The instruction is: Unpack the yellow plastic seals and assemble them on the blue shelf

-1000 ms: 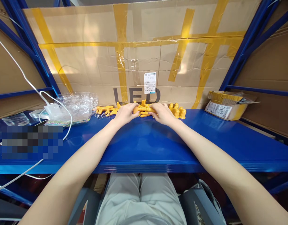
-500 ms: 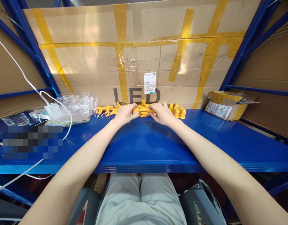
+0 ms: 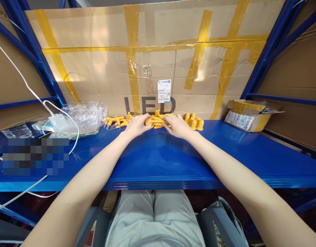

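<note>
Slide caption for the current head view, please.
Left hand and right hand hold yellow parts at a blue shelf, before a taped LED carton.

Decently lit tbh; soft glare is thrown on the cardboard (image 3: 160, 65) and blue tabletop (image 3: 163, 157), the area underneath (image 3: 204, 200) is left dim, edges are stretched wide-angle style, and one left-side patch (image 3: 34, 156) is pixelated.

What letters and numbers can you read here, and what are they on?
"LED": black letters on the big cardboard.
White label on that cardboard: too small to read.
Label on the small box: print too small, handwriting too blurred.
</note>
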Tool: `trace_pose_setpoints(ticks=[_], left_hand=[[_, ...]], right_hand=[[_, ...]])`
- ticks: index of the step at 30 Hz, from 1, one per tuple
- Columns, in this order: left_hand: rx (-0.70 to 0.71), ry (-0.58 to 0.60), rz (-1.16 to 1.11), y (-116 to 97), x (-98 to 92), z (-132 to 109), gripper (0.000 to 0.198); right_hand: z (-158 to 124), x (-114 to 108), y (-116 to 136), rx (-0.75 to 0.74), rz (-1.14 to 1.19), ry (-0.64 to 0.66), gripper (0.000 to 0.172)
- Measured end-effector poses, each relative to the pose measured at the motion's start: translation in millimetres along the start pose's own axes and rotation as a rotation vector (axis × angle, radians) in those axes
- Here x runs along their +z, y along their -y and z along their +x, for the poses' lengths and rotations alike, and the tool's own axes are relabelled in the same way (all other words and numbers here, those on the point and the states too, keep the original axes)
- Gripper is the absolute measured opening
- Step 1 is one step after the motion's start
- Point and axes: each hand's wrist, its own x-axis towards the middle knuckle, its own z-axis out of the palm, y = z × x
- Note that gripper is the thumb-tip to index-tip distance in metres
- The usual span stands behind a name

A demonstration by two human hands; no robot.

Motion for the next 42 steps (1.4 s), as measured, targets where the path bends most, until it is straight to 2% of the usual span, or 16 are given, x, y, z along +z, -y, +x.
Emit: trace_pose_setpoints(ticks=[9,13,17,22,26,33,38,42], left_hand=[[-0.065,0.012,0.038,8.6,2.4,1.1,0.029],[-0.150,0.001,0.089,20.2,2.0,2.0,0.033],[-0.273,0.004,0.152,35.9,-0.9,1.6,0.035],[-0.379,-0.014,0.166,62.5,-3.2,-1.9,0.031],[-0.494,-0.041,0.170,80.8,-1.8,-4.1,0.030],[-0.605,-0.067,0.136,103.7,1.8,-8.6,0.030],[-0.643,-0.042,0.009,118.0,7.3,-13.5,0.038],[-0.664,-0.008,-0.019,127.9,16.1,-15.6,0.048]], right_hand=[[-0.9,-5.9,-5.9,0.034,-0.035,-0.047,0.021],[-0.1,-11.0,-14.9,0.146,-0.025,-0.060,0.020],[1.5,-21.9,-28.9,0.343,-0.053,-0.063,0.019],[-3.4,-41.4,-56.4,0.675,-0.007,0.134,0.023],[-13.8,-45.9,-83.0,0.840,-0.083,0.302,0.023],[-24.0,-28.3,-108.9,0.941,-0.101,0.481,0.028],[-24.2,-28.7,-108.5,0.978,-0.083,0.520,0.023],[-24.6,-32.7,-102.5,0.990,-0.080,0.540,0.029]])
